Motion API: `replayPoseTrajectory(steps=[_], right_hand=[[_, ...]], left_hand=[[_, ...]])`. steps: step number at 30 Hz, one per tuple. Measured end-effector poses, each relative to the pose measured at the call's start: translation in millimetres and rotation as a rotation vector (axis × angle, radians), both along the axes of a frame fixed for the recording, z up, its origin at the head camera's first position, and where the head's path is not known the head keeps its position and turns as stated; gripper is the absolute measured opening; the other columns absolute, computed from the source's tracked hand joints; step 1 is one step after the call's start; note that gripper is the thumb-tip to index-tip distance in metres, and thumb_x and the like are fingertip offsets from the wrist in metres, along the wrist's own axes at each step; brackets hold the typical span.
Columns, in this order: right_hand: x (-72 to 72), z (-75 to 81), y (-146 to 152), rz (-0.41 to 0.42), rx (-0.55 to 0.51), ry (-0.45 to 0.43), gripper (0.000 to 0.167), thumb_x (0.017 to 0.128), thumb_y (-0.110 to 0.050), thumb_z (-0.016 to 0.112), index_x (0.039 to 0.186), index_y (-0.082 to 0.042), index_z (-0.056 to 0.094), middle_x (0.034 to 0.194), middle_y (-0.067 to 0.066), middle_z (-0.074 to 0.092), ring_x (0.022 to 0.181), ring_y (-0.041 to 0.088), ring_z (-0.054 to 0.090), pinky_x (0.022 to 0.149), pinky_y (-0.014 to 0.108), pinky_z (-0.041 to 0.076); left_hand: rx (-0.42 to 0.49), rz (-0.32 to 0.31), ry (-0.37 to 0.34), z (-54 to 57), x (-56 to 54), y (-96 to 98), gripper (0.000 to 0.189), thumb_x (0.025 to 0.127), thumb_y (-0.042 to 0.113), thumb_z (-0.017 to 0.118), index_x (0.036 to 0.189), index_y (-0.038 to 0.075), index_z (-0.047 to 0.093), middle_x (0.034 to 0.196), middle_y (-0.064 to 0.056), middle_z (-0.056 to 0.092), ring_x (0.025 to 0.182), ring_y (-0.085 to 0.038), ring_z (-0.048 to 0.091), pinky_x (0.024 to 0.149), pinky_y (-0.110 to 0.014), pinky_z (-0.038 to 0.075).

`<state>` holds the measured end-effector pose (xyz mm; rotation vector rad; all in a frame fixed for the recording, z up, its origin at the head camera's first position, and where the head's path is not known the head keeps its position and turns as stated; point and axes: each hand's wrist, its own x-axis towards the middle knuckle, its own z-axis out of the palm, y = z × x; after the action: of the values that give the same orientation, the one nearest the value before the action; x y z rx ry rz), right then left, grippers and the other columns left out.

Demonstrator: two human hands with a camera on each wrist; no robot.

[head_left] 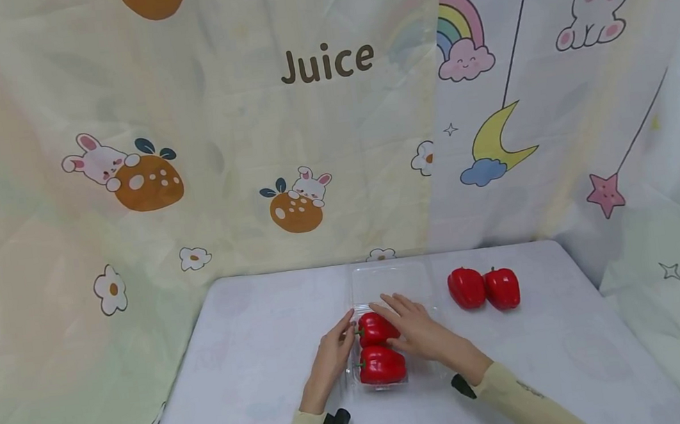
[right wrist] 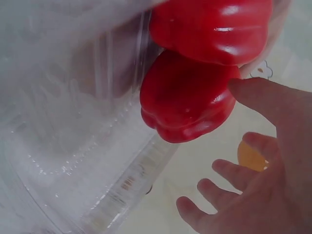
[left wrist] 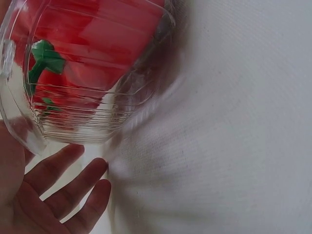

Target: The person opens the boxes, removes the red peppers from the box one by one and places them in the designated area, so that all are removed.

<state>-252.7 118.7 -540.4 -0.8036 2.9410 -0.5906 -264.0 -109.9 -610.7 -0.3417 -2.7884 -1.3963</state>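
Observation:
Two red bell peppers, a nearer one (head_left: 383,365) and a farther one (head_left: 374,329), lie side by side in a clear plastic clamshell box (head_left: 382,387), stems to the left. Along the box's left wall is my left hand (head_left: 330,355); its fingers are extended, and in the left wrist view they spread beside the ribbed wall. My right hand (head_left: 419,329) reaches over from the right with spread fingers. In the right wrist view its thumb touches or nearly touches a pepper (right wrist: 187,100), the other fingers standing off it.
Two more red bell peppers, one (head_left: 466,288) beside another (head_left: 503,288), rest at the table's back right. Toward the back, a clear plastic panel (head_left: 389,283) of the box lies flat. Printed curtains (head_left: 228,113) hang behind the white table (head_left: 256,361).

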Motion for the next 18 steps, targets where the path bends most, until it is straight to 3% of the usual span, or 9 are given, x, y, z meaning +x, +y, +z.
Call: replayPoseTrajectory(steps=[5, 18], right_hand=[[-1.0, 3.6, -2.8, 0.039, 0.022, -0.037, 0.088, 0.08, -0.026, 0.085, 0.154, -0.026, 0.038, 0.162, 0.012, 0.032, 0.149, 0.039, 0.029, 0.114, 0.065, 0.036], [-6.2, 9.7, -11.5, 0.149, 0.111, -0.025, 0.081, 0.079, -0.019, 0.085, 0.15, -0.021, 0.045, 0.157, 0.013, 0.039, 0.146, 0.038, 0.033, 0.112, 0.062, 0.04]], left_hand=[[0.007, -0.009, -0.004, -0.2, 0.7, -0.4, 0.047, 0.107, 0.028, 0.049, 0.153, 0.021, 0.045, 0.136, -0.013, 0.065, 0.114, -0.031, 0.069, 0.095, -0.046, 0.058], [-0.003, -0.002, -0.003, -0.1, 0.3, 0.4, 0.047, 0.107, 0.028, 0.049, 0.153, 0.019, 0.045, 0.135, -0.013, 0.066, 0.113, -0.03, 0.069, 0.095, -0.044, 0.058]])
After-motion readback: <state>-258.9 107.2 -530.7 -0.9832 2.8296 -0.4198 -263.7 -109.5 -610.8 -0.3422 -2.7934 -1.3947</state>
